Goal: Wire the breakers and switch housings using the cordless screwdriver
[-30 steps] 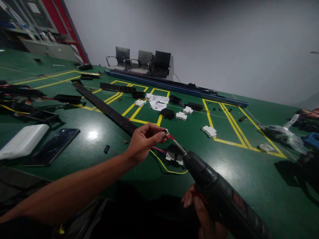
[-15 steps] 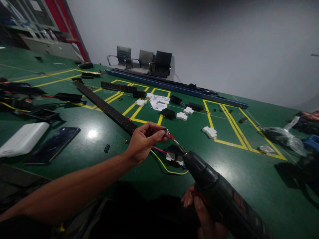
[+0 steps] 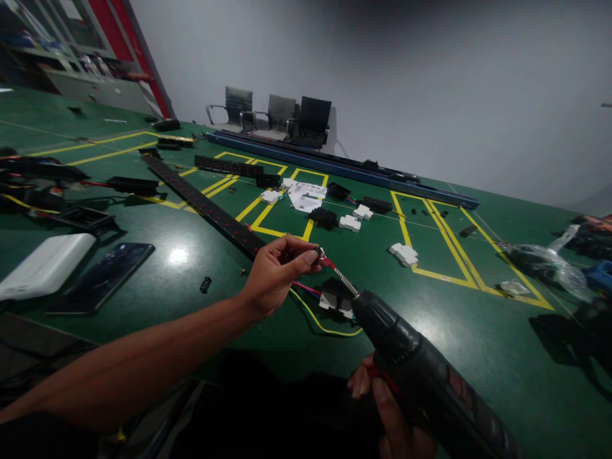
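My right hand [image 3: 382,395] is closed around the handle of a black power drill [image 3: 421,363], whose body points up and to the left. A thin screwdriver bit [image 3: 342,277] with a red section sticks out of its chuck. The bit's tip meets a small dark part [image 3: 319,251] pinched between the thumb and fingers of my left hand [image 3: 284,268]; its kind is too small to make out. Below the bit, a white block [image 3: 329,301] with a black piece lies on the table. Red, blue and yellow wires [image 3: 313,315] run from it toward my left hand.
A long black strip with red dots [image 3: 205,207] lies beyond my left hand. At left are a phone [image 3: 108,274] and a white power bank [image 3: 48,264]. Several white blocks [image 3: 404,254] are scattered about the green table [image 3: 454,357]. A long blue rail [image 3: 335,167] lies at the back.
Hardly anything differs. The view has shifted very slightly, while both hands, the drill and the small part keep their places against each other.
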`<state>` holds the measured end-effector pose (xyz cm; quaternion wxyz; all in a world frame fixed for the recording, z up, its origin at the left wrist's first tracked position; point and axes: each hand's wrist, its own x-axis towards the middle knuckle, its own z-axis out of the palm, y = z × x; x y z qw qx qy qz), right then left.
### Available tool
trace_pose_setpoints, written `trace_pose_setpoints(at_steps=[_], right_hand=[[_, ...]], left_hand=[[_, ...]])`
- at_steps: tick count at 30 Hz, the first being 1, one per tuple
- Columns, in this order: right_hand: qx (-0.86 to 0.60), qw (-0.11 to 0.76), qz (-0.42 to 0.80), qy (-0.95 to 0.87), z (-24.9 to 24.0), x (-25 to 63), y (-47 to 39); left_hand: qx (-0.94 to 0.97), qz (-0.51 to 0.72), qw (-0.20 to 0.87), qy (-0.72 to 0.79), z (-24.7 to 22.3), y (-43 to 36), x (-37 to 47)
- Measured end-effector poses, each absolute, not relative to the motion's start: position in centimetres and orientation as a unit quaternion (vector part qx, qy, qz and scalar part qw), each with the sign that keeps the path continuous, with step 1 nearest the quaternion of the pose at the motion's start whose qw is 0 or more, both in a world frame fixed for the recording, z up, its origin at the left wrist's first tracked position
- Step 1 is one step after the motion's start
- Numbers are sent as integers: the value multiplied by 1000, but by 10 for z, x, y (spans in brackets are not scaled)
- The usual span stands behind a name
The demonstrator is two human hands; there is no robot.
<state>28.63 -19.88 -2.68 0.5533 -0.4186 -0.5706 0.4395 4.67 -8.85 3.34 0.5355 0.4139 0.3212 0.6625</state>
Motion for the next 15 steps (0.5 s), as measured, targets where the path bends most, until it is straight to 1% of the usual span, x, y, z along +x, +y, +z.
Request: trace_pose_setpoints(at_steps=[9, 15], right_hand=[[-421, 547, 453, -564, -25, 284, -197], [-416, 557, 442, -568, -24, 283, -197]], left_hand=[[418, 662, 525, 332, 32, -88, 46], [431, 669, 517, 315, 34, -88, 45]])
